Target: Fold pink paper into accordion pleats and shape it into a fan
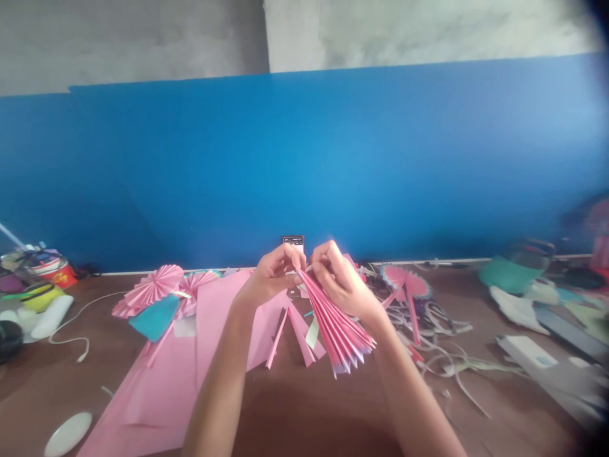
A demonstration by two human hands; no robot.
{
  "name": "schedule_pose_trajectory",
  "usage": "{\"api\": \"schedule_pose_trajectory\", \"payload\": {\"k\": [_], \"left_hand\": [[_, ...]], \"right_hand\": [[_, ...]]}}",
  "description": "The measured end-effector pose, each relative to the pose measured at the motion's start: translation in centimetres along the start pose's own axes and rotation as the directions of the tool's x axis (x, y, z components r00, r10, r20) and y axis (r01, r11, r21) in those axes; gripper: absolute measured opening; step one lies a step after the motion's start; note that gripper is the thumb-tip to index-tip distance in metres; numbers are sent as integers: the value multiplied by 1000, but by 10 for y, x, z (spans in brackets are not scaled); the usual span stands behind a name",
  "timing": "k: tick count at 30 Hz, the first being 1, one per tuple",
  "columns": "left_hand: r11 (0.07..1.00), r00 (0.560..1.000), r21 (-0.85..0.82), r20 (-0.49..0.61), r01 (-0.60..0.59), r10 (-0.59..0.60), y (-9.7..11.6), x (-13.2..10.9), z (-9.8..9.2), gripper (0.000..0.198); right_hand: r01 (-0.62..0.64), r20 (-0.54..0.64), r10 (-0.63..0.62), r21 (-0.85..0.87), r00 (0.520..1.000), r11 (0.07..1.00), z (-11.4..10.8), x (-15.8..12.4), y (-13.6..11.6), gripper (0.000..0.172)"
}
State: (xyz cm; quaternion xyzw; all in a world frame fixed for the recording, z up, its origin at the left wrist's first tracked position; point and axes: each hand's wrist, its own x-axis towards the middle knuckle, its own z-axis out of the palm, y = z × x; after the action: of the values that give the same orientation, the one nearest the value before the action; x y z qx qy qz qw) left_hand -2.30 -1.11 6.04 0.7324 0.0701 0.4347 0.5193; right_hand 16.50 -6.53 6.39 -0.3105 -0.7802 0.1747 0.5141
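Observation:
A pleated pink paper fan (333, 324) with a white-and-blue zigzag edge hangs at a slant, its narrow end up and its wider folds toward me. My left hand (276, 273) is closed in a pinch at the narrow end. Beside it, my right hand (343, 282) has its fingers curled on the upper part of the same fan. Any small thing between the fingertips is too fine to make out. Below the hands lie folded pink paper strips (301, 336) and a pale green strip (313, 333).
Pink paper sheets (162, 393) cover the table's left side, with finished fans (155, 289) and a teal piece (155, 317) on top. Another fan (405, 282) lies right among tangled white cables (447, 324). A phone (294, 241) leans against the blue panel (295, 158). A white oval object (69, 435) sits front left.

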Motion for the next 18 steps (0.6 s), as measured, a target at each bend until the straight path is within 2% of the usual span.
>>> {"api": "schedule_pose_trajectory", "payload": {"k": [3, 7, 14, 18], "left_hand": [[999, 999, -39, -48, -13, 11, -8, 2, 1, 24], [997, 996, -63, -86, -33, 27, -13, 4, 0, 23], [999, 999, -36, -52, 12, -14, -11, 1, -2, 24], [999, 996, -10, -75, 53, -53, -6, 1, 2, 26]], "right_hand": [[-42, 32, 41, 33, 999, 999, -6, -1, -2, 12], [-26, 71, 24, 28, 997, 999, -12, -1, -3, 19], [32, -11, -32, 11, 999, 999, -9, 2, -4, 16], [53, -57, -55, -38, 997, 998, -10, 3, 0, 14]]}}
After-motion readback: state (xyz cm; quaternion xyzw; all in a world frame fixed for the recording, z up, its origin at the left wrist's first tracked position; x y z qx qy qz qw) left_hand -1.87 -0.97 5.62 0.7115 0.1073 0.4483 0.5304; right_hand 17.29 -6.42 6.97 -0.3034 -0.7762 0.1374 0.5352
